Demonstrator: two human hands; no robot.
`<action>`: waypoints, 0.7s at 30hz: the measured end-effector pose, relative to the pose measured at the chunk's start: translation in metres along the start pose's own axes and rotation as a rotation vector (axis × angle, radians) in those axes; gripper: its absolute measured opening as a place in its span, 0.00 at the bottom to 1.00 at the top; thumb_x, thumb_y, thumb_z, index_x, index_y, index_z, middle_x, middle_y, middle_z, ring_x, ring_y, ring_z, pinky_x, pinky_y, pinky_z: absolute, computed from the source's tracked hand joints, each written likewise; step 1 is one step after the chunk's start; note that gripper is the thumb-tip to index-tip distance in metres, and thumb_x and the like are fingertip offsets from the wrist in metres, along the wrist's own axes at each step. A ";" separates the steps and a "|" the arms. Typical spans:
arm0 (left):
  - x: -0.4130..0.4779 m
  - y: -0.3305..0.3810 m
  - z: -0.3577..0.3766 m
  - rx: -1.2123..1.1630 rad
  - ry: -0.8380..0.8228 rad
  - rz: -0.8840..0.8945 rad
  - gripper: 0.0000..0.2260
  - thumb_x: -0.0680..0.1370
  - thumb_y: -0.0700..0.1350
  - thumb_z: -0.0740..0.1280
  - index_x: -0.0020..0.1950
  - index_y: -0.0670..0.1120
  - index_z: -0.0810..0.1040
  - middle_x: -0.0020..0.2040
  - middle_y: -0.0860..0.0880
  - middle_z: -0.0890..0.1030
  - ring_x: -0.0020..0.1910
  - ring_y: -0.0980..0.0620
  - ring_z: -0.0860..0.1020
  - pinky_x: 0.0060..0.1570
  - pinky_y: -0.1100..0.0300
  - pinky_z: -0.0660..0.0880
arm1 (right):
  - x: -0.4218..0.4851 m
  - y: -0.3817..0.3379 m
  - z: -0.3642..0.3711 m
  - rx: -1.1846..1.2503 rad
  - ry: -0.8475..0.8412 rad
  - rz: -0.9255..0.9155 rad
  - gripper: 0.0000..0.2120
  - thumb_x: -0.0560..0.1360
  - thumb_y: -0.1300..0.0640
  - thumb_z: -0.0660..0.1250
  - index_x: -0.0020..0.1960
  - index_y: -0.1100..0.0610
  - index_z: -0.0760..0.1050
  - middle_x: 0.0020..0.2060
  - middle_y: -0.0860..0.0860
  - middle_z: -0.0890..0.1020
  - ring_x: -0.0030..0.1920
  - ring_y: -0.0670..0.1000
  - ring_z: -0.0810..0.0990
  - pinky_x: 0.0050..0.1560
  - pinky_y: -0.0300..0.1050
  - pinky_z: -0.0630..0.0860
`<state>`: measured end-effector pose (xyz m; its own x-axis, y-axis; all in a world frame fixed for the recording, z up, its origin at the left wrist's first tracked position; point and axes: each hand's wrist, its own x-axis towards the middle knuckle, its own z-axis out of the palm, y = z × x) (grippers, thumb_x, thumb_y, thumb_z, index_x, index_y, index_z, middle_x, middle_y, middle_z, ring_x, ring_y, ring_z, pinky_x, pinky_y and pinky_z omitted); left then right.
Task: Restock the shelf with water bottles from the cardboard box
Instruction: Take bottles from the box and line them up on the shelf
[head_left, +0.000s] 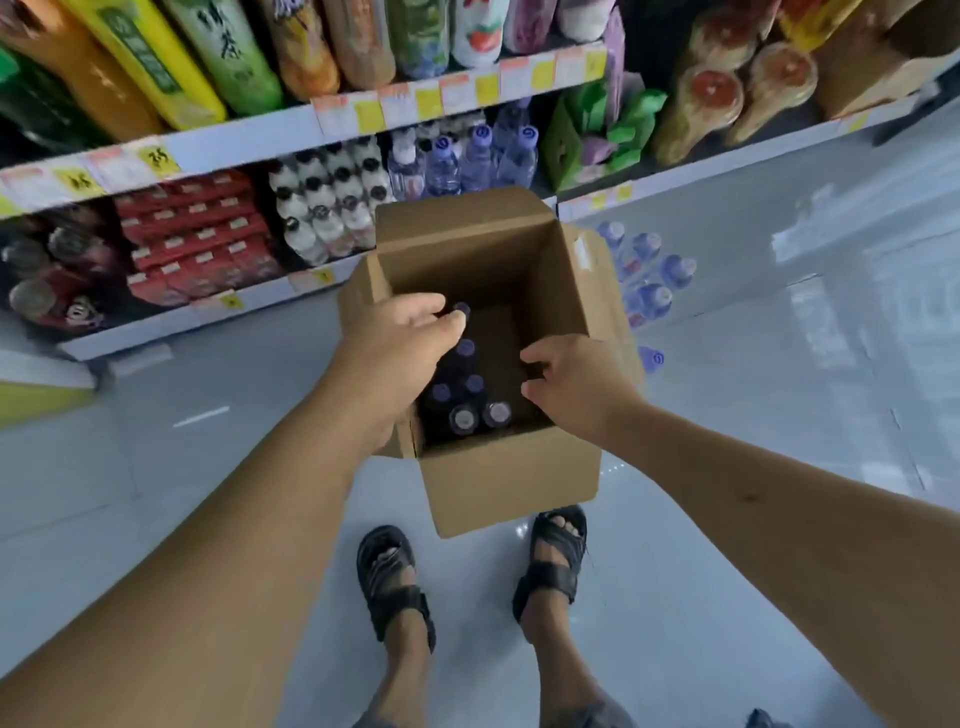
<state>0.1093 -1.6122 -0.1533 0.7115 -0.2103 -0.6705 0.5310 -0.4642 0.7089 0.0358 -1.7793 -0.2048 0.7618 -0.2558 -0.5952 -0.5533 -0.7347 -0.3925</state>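
Left hand reaching into cardboard box, curling at cap of water bottle; grasp not discernible. Right hand hovering just beside, loosely curled, holding nothing.

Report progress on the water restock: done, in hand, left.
Done: some water bottles already stand on the shelf, and the cardboard box is half empty. In hand: the left hand reaches a bottle cap in the box; grip unclear. The right hand hovers empty. Left: several boxed bottles, plus bottles on the floor.
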 end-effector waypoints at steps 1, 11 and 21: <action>0.012 -0.010 0.006 -0.008 0.011 -0.014 0.18 0.80 0.51 0.66 0.70 0.51 0.73 0.65 0.52 0.78 0.62 0.54 0.77 0.64 0.53 0.72 | 0.015 0.009 0.012 -0.033 -0.025 -0.014 0.18 0.74 0.54 0.69 0.64 0.50 0.77 0.56 0.50 0.82 0.57 0.54 0.79 0.60 0.48 0.76; 0.103 -0.072 0.057 -0.143 0.089 -0.079 0.19 0.80 0.49 0.65 0.71 0.52 0.72 0.67 0.54 0.77 0.62 0.57 0.76 0.56 0.60 0.71 | 0.134 0.037 0.108 -0.340 -0.300 -0.083 0.11 0.73 0.59 0.69 0.55 0.58 0.79 0.53 0.56 0.81 0.52 0.58 0.80 0.49 0.46 0.78; 0.145 -0.104 0.068 -0.155 0.158 -0.075 0.18 0.80 0.50 0.65 0.70 0.52 0.73 0.62 0.57 0.79 0.56 0.63 0.77 0.51 0.65 0.73 | 0.180 0.065 0.170 -0.462 -0.499 -0.061 0.18 0.77 0.57 0.67 0.66 0.58 0.74 0.60 0.58 0.78 0.58 0.57 0.79 0.55 0.47 0.77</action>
<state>0.1261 -1.6532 -0.3391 0.7238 -0.0369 -0.6890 0.6411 -0.3332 0.6914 0.0791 -1.7662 -0.4568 0.4794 0.0330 -0.8770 -0.2294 -0.9598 -0.1615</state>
